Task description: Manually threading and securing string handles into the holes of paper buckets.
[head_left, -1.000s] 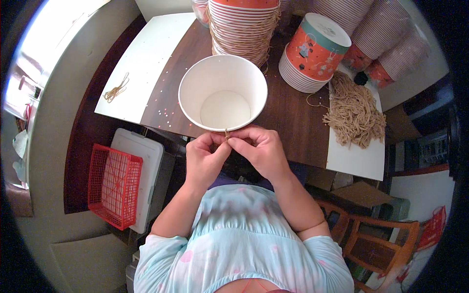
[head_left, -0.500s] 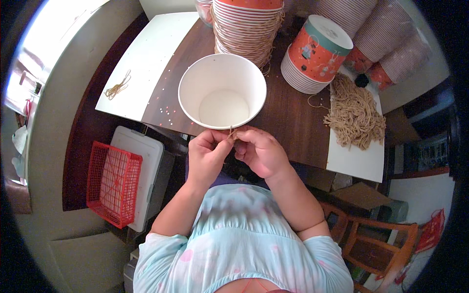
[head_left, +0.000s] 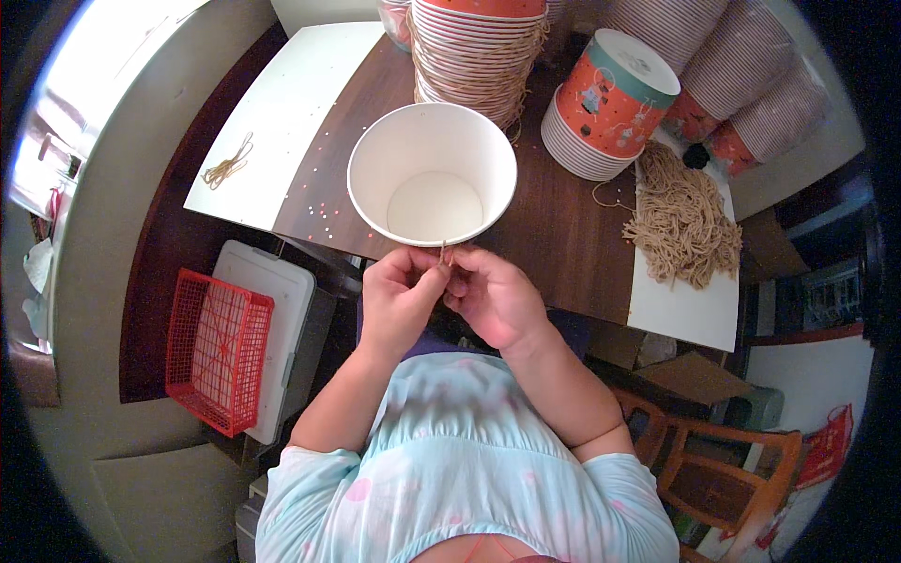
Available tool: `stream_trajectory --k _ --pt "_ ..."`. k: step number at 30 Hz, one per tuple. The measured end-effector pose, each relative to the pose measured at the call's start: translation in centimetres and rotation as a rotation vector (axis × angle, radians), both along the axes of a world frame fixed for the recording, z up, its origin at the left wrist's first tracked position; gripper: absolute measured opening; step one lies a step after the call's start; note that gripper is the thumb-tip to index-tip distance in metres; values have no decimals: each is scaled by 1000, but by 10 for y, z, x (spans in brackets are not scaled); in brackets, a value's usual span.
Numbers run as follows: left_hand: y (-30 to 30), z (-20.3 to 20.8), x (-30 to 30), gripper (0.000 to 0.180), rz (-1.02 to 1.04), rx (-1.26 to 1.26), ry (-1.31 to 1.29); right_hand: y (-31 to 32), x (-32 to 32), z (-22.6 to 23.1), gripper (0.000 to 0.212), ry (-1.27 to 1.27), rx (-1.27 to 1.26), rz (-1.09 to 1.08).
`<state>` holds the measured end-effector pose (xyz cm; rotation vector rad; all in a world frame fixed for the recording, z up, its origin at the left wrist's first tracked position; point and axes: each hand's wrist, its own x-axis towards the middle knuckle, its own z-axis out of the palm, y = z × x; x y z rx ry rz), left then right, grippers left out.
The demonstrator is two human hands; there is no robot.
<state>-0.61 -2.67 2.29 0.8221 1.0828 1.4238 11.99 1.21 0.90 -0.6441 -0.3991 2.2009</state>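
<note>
While both hands pinch a short string at the 6 o'clock rim of the white paper bucket, left hand and right hand fingers closed on it, tension should stay even.

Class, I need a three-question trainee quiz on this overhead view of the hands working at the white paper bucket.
1. True or false: the white paper bucket is empty.
2. Both hands pinch: A) red basket B) thin tan string C) chair
3. Which side of the bucket holds the loose string pile?

Key: 1 true. 2 B; left hand and right hand meet at the bucket's near rim. 3 the person's right.
</note>
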Motion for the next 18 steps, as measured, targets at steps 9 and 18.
stream_trajectory --k 9,18 --pt "-3 -14 10 24 247 397 392 -5 0 4 17 -266 278 -166" --pt "3 -7 2 25 355 715 991 -6 -1 8 16 -283 364 -208"
